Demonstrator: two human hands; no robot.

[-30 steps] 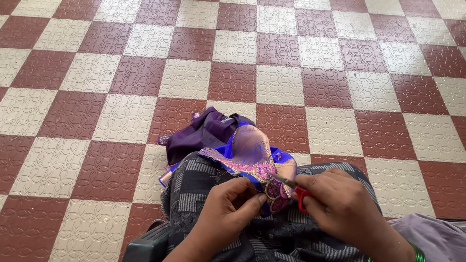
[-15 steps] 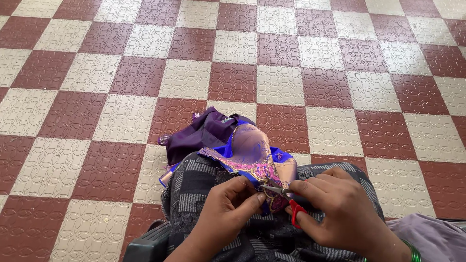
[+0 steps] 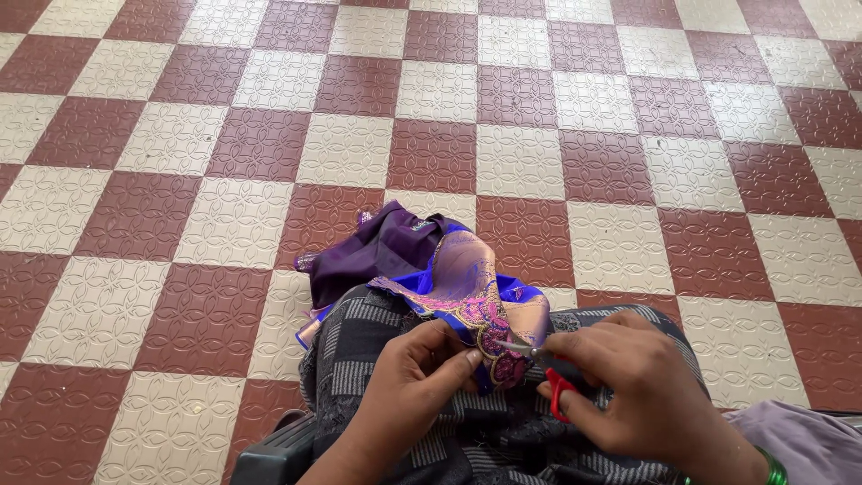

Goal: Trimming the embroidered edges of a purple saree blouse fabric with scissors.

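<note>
Pinching the embroidered edge of a purple and blue garment (image 3: 453,283), the left hand (image 3: 422,377) is holding the cloth taut over the lap, thumb and fingers closed narrow on the gold-patterned border. The right hand (image 3: 642,386) is gripping small red-handled scissors (image 3: 548,368), fingers curled tight round the handles, with the blade tips pointing left into the border just beside the left fingertips. Whether the blades are parted or shut is too small to tell.

The garment is lying partly on a dark striped cloth (image 3: 395,337) that is covering the lap, near its far edge, and partly spilling forward onto the red and cream checked floor (image 3: 431,153). A lilac cloth (image 3: 799,440) is showing at the lower right corner of the view.

Risks, as judged from this position:
- Blade tips are working very close to the left fingertips; a slip along the slick fabric could be nicking skin.
- The border is folded over itself, so a cut meant for a loose thread could be catching the layer beneath or the embroidery.
- The trailing part on the floor is pulling down; its weight could be dragging the pinched edge out of the grip mid-cut.
- The striped cloth underneath is lying just behind the blades and could be getting snipped too.
</note>
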